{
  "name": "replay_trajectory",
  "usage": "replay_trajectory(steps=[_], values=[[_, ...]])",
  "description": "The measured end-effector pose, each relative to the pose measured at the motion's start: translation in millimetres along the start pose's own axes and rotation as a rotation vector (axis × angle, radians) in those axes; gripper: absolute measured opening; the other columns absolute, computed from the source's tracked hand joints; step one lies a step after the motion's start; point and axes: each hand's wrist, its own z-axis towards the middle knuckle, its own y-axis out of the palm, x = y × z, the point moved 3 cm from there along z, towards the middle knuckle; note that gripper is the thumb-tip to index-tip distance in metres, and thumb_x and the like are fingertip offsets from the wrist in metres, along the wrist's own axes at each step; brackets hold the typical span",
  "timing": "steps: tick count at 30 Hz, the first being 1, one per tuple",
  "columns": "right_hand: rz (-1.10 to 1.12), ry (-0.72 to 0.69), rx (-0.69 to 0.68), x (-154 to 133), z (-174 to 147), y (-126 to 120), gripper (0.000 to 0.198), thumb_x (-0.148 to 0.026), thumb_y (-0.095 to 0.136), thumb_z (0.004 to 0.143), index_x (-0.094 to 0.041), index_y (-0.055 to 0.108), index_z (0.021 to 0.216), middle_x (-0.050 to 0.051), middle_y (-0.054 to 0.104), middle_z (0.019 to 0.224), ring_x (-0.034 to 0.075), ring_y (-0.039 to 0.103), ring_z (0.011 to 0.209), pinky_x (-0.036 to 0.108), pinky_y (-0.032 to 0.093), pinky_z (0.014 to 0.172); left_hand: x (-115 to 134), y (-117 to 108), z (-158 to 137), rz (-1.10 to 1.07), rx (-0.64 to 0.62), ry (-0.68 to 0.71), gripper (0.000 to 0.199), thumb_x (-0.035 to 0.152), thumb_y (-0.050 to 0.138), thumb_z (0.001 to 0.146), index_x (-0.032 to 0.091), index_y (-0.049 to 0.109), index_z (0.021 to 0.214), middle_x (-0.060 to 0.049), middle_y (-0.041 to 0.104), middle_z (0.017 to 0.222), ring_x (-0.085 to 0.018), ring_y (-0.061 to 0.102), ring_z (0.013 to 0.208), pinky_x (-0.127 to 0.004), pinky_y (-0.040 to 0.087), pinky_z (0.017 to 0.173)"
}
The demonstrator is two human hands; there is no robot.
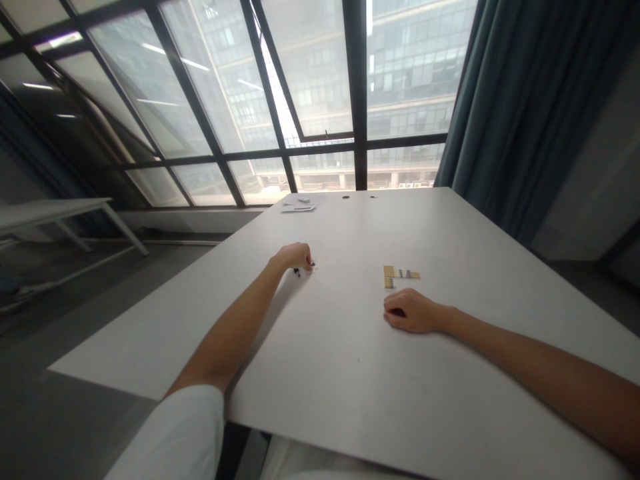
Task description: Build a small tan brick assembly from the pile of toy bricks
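My left hand (295, 255) reaches to the middle of the white table (340, 400), its fingers pinched together and pointing down. Small dark pieces (297, 272) lie under and beside its fingertips, with some pale bits close by. Whatever the pinch holds, if anything, is hidden. Resting on the tabletop, my right hand (413, 311) is curled into a loose fist, and its inside is too dark to make out. Just beyond it lie small yellowish flat pieces with grey and whitish parts (400, 273), set edge to edge in a bent, corner-like shape.
At the far end of the table are some papers (299, 207) and a small dark round spot (345, 197). Large windows (320, 73) stand behind it. A blue-grey curtain (520, 120) hangs on the right, and another table (55, 210) stands at the left.
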Motion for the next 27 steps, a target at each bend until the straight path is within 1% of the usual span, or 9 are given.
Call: replay_trajectory(steps=[4, 9, 13, 17, 20, 23, 25, 27], values=[[-0.003, -0.005, 0.004, 1.5, 0.0, 1.1, 0.030, -0.021, 0.051, 0.087, -0.019, 0.040, 0.060, -0.002, 0.048, 0.061, 0.010, 0.038, 0.057, 0.024, 0.028, 0.061, -0.3, 4.0, 3.6, 0.016, 0.011, -0.015, 0.029, 0.040, 0.079, 0.064, 0.023, 0.081, 0.088, -0.007, 0.075, 0.081, -0.019, 0.065, 0.070, -0.024, 0.045, 0.063], [-0.015, -0.011, 0.010, 1.7, 0.3, 1.1, 0.029, -0.021, 0.051, 0.087, -0.019, 0.041, 0.060, -0.002, 0.049, 0.061, 0.011, 0.038, 0.058, 0.024, 0.028, 0.061, -1.2, 6.7, 4.0, -0.057, 0.058, 0.001, 0.025, 0.036, 0.082, 0.058, 0.021, 0.080, 0.078, -0.007, 0.073, 0.072, -0.018, 0.064, 0.067, -0.024, 0.045, 0.064], [-0.015, -0.011, 0.007, 0.8, 0.8, 0.5, 0.029, -0.020, 0.051, 0.087, -0.019, 0.041, 0.060, -0.002, 0.049, 0.061, 0.011, 0.038, 0.058, 0.025, 0.029, 0.061, -1.0, 7.4, 3.4, -0.080, 0.061, 0.006, 0.022, 0.034, 0.082, 0.057, 0.021, 0.080, 0.075, -0.006, 0.072, 0.069, -0.017, 0.063, 0.064, -0.023, 0.043, 0.062], [-0.016, -0.007, 0.011, 0.8, 0.9, 0.1, 0.030, -0.020, 0.051, 0.088, -0.019, 0.041, 0.060, -0.002, 0.049, 0.061, 0.011, 0.038, 0.057, 0.024, 0.028, 0.061, -1.5, 5.7, 4.1, -0.150, 0.060, 0.034, 0.020, 0.032, 0.082, 0.057, 0.019, 0.079, 0.072, -0.005, 0.072, 0.067, -0.016, 0.062, 0.061, -0.023, 0.042, 0.060], [-0.008, -0.016, 0.014, 1.1, 0.2, 1.3, 0.030, -0.020, 0.051, 0.088, -0.019, 0.041, 0.060, -0.002, 0.049, 0.061, 0.010, 0.039, 0.057, 0.024, 0.028, 0.060, 0.2, 3.6, 4.5, -0.260, 0.069, 0.051, 0.019, 0.031, 0.080, 0.059, 0.017, 0.079, 0.072, -0.005, 0.072, 0.067, -0.016, 0.061, 0.061, -0.024, 0.042, 0.059], [-0.006, -0.034, 0.043, 2.1, -0.9, 2.7, 0.030, -0.021, 0.051, 0.088, -0.019, 0.042, 0.060, -0.002, 0.050, 0.061, 0.010, 0.039, 0.057, 0.025, 0.028, 0.060, 7.8, 0.8, 2.1, -0.463, 0.100, 0.040, 0.021, 0.033, 0.081, 0.061, 0.015, 0.080, 0.074, -0.005, 0.072, 0.068, -0.015, 0.060, 0.063, -0.025, 0.042, 0.059], [-0.028, -0.023, 0.128, 4.2, -1.3, 1.6, 0.030, -0.020, 0.051, 0.088, -0.019, 0.043, 0.059, -0.002, 0.050, 0.061, 0.010, 0.040, 0.057, 0.025, 0.028, 0.060, 17.0, -1.6, -1.6, -0.611, 0.127, 0.035, 0.026, 0.037, 0.081, 0.062, 0.015, 0.080, 0.075, -0.005, 0.072, 0.069, -0.014, 0.057, 0.063, -0.025, 0.042, 0.059], [-0.072, 0.017, 0.269, 7.6, -1.6, -2.0, 0.030, -0.021, 0.052, 0.089, -0.019, 0.046, 0.060, -0.001, 0.051, 0.061, 0.011, 0.042, 0.058, 0.026, 0.029, 0.061, 28.9, -4.2, -6.3, -0.731, 0.151, 0.025, 0.030, 0.041, 0.082, 0.061, 0.015, 0.080, 0.076, -0.004, 0.069, 0.067, -0.013, 0.053, 0.061, -0.025, 0.039, 0.056]])
